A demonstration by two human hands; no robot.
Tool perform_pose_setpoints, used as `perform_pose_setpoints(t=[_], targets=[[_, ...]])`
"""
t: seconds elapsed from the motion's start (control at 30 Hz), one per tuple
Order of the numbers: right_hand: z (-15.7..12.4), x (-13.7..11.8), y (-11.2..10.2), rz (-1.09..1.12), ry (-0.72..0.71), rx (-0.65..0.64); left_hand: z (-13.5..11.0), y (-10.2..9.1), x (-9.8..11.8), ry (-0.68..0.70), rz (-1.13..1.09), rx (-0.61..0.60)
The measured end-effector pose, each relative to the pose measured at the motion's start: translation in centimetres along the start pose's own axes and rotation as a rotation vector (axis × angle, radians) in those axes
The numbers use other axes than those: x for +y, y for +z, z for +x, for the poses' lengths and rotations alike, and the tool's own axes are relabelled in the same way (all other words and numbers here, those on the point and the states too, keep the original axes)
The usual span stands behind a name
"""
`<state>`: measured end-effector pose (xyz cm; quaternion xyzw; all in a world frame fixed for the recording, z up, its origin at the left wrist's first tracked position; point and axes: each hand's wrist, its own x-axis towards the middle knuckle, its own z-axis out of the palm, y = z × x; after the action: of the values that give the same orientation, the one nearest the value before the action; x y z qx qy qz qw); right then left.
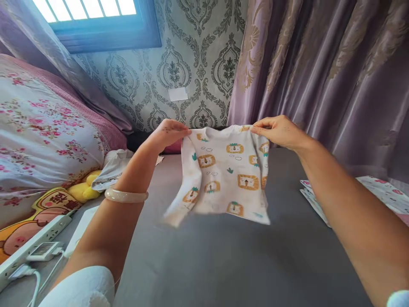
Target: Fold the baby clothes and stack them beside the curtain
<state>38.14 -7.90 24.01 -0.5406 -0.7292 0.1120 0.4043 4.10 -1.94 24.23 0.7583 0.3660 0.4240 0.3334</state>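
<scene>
A small white long-sleeved shirt [220,170] with a print of orange lion faces hangs spread out between my hands. My left hand [172,131] pinches it at the left shoulder, and my right hand [275,130] pinches the other shoulder. The neckline lies at the top between them. One sleeve drops down on the left with its cuff blurred; the right sleeve hangs close along the shirt's side. Below the shirt is a grey sheet [207,260]; I cannot tell whether the hem touches it.
Printed folded cloth [380,192] lies at the right, partly behind my forearm. On the left are a power strip [41,241] with plugged-in cords, a pig-print cushion [25,230], grey clothing [113,168] and floral bedding [44,136]. Purple curtains [313,76] hang behind.
</scene>
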Motion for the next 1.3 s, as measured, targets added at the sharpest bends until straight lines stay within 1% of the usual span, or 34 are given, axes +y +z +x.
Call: perform_pose_setpoints(t=[0.07,0.1,0.13,0.23,0.27,0.33,0.37,0.4,0.47,0.53,0.6,0.7,0.8,0.87,1.0,1.07,1.17,1.23,1.3], targets=[[-0.3,0.0,0.0,0.034,-0.019,-0.14,-0.1,0.1,-0.1,0.018,-0.116,-0.129],[-0.4,0.0,0.0,0.051,-0.03,-0.187,-0.1,0.1,-0.1,0.02,-0.152,-0.176],[-0.5,0.0,-0.1,0.057,-0.04,-0.201,-0.2,0.0,-0.1,0.012,-0.143,-0.191],[-0.7,0.0,-0.2,0.036,-0.048,-0.173,-0.4,-0.2,-0.3,-0.035,-0.015,-0.139],[-0.8,0.0,-0.3,0.04,-0.048,-0.2,-0.5,-0.2,-0.3,-0.044,-0.012,-0.149],[-0.9,0.0,-0.4,0.077,-0.05,-0.283,-0.8,-0.4,-0.4,-0.034,-0.106,-0.208],[-0.9,0.1,-0.5,0.1,-0.049,-0.304,-0.9,-0.4,-0.4,-0.027,-0.17,-0.234],[-0.9,0.1,-0.5,0.118,-0.045,-0.294,-0.9,-0.5,-0.4,-0.025,-0.221,-0.238],[-0.7,0.3,-0.3,0.133,-0.034,-0.199,-0.7,-0.3,-0.6,-0.041,-0.262,-0.166],[-0.4,0.8,0.0,0.134,-0.033,-0.086,0.0,0.0,-1.1,-0.067,-0.245,-0.046],[0.0,1.3,0.6,0.132,-0.047,0.007,0.6,0.6,-1.8,-0.068,-0.217,0.073],[0.3,2.0,1.6,0.091,-0.064,0.118,1.2,1.9,-2.8,-0.035,-0.179,0.197],[0.4,2.3,2.5,-0.065,-0.064,0.195,1.6,3.0,-3.5,0.009,-0.105,0.288],[0.3,2.3,3.0,-0.197,-0.061,0.244,1.8,3.4,-3.9,0.049,-0.022,0.34],[-0.1,2.2,3.9,-0.437,-0.071,0.36,1.9,3.6,-4.4,0.175,0.244,0.456],[-0.4,2.0,4.4,-0.567,-0.081,0.399,1.6,3.6,-4.6,0.257,0.394,0.512],[-1.1,1.7,4.7,-0.755,-0.069,0.407,0.8,3.7,-4.6,0.355,0.587,0.572],[-1.5,1.5,4.7,-0.834,-0.061,0.394,0.2,3.7,-4.6,0.383,0.68,0.592],[-1.9,1.3,4.5,-0.866,-0.065,0.38,-0.3,3.7,-4.5,0.397,0.739,0.6]])
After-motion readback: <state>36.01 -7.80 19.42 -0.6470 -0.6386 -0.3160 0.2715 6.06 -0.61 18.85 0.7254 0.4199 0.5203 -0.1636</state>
